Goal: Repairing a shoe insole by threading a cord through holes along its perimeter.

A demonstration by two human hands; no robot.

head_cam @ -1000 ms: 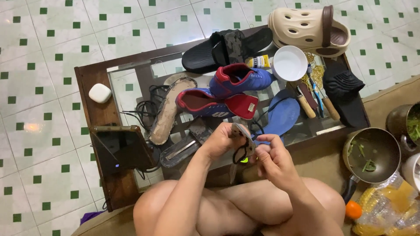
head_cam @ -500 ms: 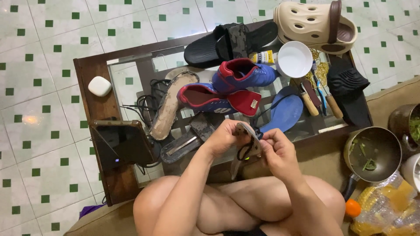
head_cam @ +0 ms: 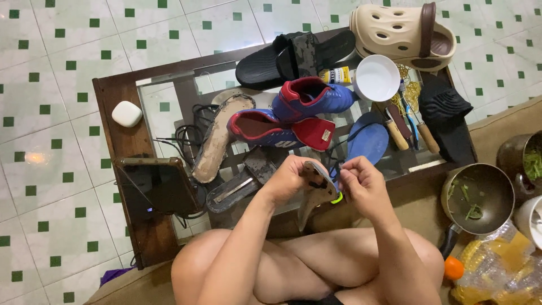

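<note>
Left hand [head_cam: 291, 179] wrapped around grey shoe sole [head_cam: 314, 192], holding it up over near edge of glass table [head_cam: 169, 93]. Right hand [head_cam: 361, 183] just beside, fingers pinched at sole's top edge. Hands close together. Blue insole [head_cam: 368, 141] on table just behind hands. Red and blue shoes [head_cam: 282, 121] further back. Phone [head_cam: 161, 183] left of hands. White bowl [head_cam: 377, 77] at far side. Pot [head_cam: 477, 197] right of table.

A single head-worn camera looks almost straight down from above the seated person's crossed legs. It faces the worktop [head_cam: 121, 147], whose far edge lies toward the top of the frame, with tiled floor [head_cam: 51, 62] beyond it. The hands [head_cam: 324, 183] sit close below, near the worktop's near edge.
</note>
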